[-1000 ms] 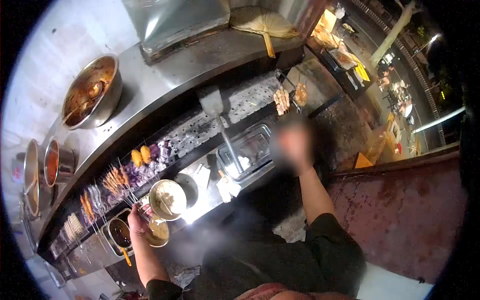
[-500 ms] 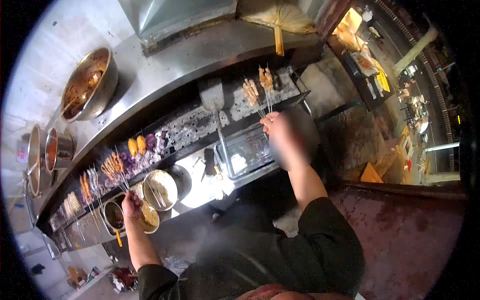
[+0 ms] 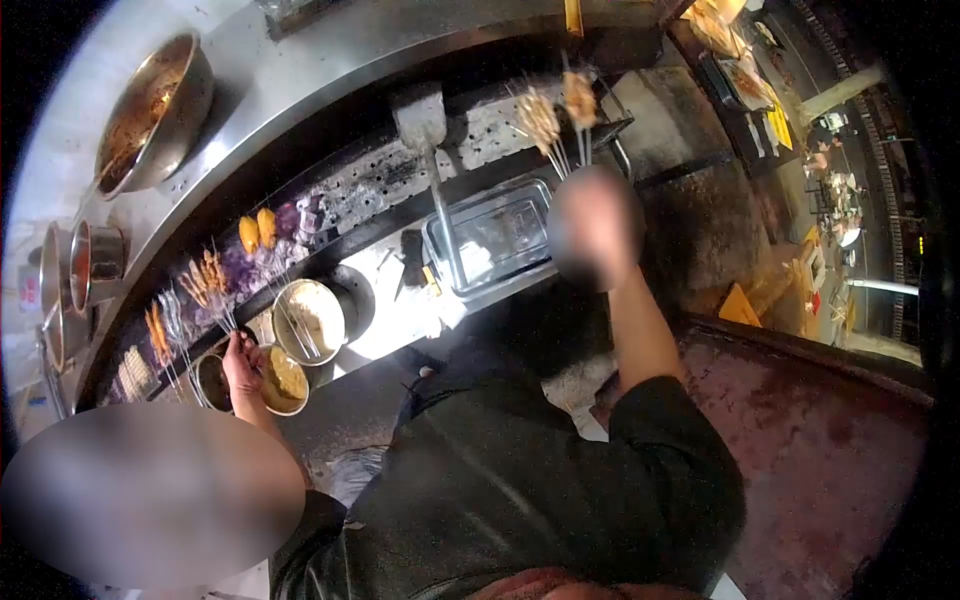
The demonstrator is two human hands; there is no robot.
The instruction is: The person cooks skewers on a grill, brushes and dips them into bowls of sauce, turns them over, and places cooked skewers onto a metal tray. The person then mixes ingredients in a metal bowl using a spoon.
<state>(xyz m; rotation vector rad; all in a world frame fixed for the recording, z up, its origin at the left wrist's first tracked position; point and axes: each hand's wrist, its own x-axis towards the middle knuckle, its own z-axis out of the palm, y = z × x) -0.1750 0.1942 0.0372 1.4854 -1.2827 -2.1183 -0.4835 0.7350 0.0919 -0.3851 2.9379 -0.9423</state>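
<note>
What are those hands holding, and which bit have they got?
The right hand holds meat skewers by their bare stick ends, though that hand is blurred. The left hand grips other skewers by their lower stick ends.

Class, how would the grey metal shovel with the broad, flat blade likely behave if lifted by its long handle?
The grey metal shovel should stay stiff, since its long handle looks straight and metallic. It would probably feel front-heavy, because the broad, flat blade sits at one end.
</note>
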